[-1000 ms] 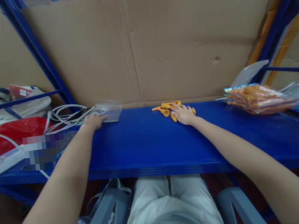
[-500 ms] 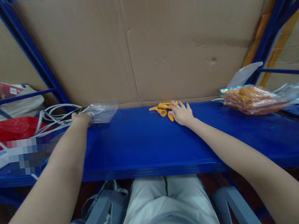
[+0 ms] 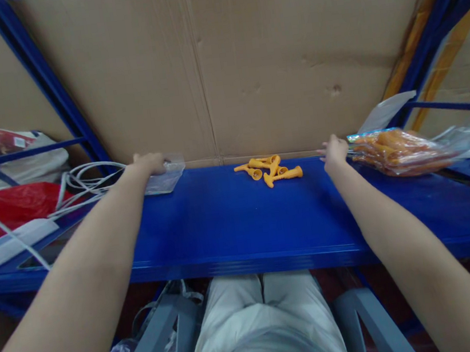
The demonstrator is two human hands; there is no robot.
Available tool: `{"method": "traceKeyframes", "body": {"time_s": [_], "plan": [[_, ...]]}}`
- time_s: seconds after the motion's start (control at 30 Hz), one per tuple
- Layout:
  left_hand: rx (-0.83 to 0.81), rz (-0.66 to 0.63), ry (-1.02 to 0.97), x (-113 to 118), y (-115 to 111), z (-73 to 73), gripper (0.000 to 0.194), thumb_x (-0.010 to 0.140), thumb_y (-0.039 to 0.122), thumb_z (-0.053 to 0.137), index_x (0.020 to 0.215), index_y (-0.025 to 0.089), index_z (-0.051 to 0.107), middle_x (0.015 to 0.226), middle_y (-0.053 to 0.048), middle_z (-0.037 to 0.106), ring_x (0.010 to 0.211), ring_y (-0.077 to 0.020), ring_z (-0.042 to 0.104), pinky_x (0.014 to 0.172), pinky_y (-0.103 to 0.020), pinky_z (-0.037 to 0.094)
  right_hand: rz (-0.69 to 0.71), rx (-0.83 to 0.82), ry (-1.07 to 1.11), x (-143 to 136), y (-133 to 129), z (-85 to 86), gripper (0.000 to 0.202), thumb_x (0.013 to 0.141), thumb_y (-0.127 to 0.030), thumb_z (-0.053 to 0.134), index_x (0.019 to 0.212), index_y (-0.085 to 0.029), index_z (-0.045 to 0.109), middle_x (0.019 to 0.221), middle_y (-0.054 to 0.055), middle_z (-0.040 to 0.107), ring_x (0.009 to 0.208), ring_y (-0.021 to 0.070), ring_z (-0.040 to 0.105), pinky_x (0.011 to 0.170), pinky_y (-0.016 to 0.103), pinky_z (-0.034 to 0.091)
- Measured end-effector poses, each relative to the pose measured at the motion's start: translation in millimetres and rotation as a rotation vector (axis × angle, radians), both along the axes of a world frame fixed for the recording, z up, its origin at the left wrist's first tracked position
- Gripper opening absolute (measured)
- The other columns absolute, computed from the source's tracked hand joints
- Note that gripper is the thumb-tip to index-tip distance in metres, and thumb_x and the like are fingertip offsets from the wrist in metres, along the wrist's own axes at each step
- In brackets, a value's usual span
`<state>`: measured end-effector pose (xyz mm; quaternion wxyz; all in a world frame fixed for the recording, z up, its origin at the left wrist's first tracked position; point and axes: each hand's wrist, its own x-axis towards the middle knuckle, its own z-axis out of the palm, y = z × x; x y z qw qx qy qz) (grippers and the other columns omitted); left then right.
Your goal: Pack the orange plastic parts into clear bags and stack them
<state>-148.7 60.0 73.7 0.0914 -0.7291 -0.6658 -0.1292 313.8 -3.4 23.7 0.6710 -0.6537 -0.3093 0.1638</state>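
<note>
My left hand (image 3: 150,164) is at the back left of the blue shelf, its fingers closed over the upper edge of a clear plastic bag (image 3: 162,184) that lies flat. My right hand (image 3: 334,149) is raised near the back right, fingers apart and holding nothing. It is just left of a clear bag of orange plastic pieces (image 3: 398,150). Between my hands lies a small heap of loose orange plastic pieces (image 3: 272,170), branched in shape with round, cup-like ends. Neither hand touches the heap.
White cables (image 3: 84,181), a red bag (image 3: 18,209) and a white strip (image 3: 19,246) crowd the left side. A cardboard panel (image 3: 246,65) closes off the back. Blue posts (image 3: 47,79) flank the shelf (image 3: 233,228). Grey chair arms (image 3: 153,342) are below.
My right hand has left the loose orange pieces and moved right, towards the filled bag. My left hand has shifted right from the cables onto the clear bag.
</note>
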Motion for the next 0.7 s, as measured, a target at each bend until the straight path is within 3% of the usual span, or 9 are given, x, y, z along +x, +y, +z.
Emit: {"method": "traceKeyframes", "body": {"time_s": [0.07,0.17,0.3,0.4,0.5,0.6,0.7], "plan": [[0.050,0.018,-0.082,28,-7,4.1,0.041,0.079,0.015,0.054,0.116,0.021,0.070,0.120,-0.007,0.069,0.121,-0.0331,0.056,0.107,-0.054,0.035,-0.040,0.008,0.261,12,-7,2.2,0.041,0.097,-0.025,0.024,0.129,-0.012,0.047,0.118,0.013,0.061,0.080,0.0141,0.068,0.062,0.024,0.050],[0.137,-0.181,-0.350,70,-17,7.2,0.046,0.078,0.014,0.051,0.121,0.018,0.067,0.118,-0.006,0.070,0.116,-0.0243,0.060,0.104,-0.039,0.043,-0.119,0.059,0.395,24,-18,4.1,0.047,0.100,-0.030,0.018,0.136,-0.010,0.041,0.122,0.017,0.059,0.081,0.0142,0.069,0.058,0.022,0.049],[0.130,-0.388,-0.692,116,-27,5.8,0.047,0.079,0.012,0.049,0.125,0.010,0.061,0.112,-0.011,0.071,0.103,-0.0192,0.065,0.097,-0.036,0.049,-0.189,0.123,0.385,33,-28,5.7,0.057,0.100,-0.033,0.006,0.137,-0.008,0.042,0.126,0.023,0.058,0.088,0.0168,0.070,0.059,0.023,0.049],[0.130,-0.457,-0.818,140,-32,-3.8,0.043,0.082,0.013,0.049,0.124,0.010,0.061,0.111,-0.012,0.072,0.097,-0.0181,0.067,0.091,-0.034,0.052,-0.213,0.243,0.504,37,-34,6.7,0.059,0.100,-0.035,0.007,0.136,-0.006,0.044,0.127,0.022,0.058,0.088,0.0146,0.069,0.061,0.021,0.048],[0.136,-0.467,-0.774,149,-33,-24.8,0.039,0.084,0.012,0.048,0.119,0.011,0.064,0.106,-0.010,0.074,0.097,-0.0180,0.068,0.090,-0.032,0.053,-0.195,0.272,0.585,37,-40,7.0,0.059,0.100,-0.035,0.007,0.137,-0.007,0.044,0.132,0.020,0.056,0.091,0.0127,0.068,0.062,0.020,0.047],[0.168,-0.438,-0.513,142,-32,-50.3,0.036,0.083,0.013,0.049,0.113,0.016,0.069,0.104,-0.007,0.075,0.100,-0.0191,0.067,0.097,-0.033,0.050,-0.175,0.219,0.595,36,-45,7.5,0.061,0.099,-0.036,0.002,0.143,-0.009,0.036,0.138,0.022,0.051,0.096,0.0137,0.067,0.060,0.021,0.046],[0.118,-0.391,-0.291,131,-29,-67.7,0.037,0.083,0.013,0.048,0.111,0.018,0.072,0.105,-0.006,0.075,0.103,-0.0208,0.067,0.098,-0.032,0.049,-0.192,0.163,0.520,34,-50,8.9,0.069,0.097,-0.035,-0.008,0.142,-0.008,0.038,0.138,0.024,0.050,0.097,0.0155,0.066,0.058,0.022,0.046]]}}
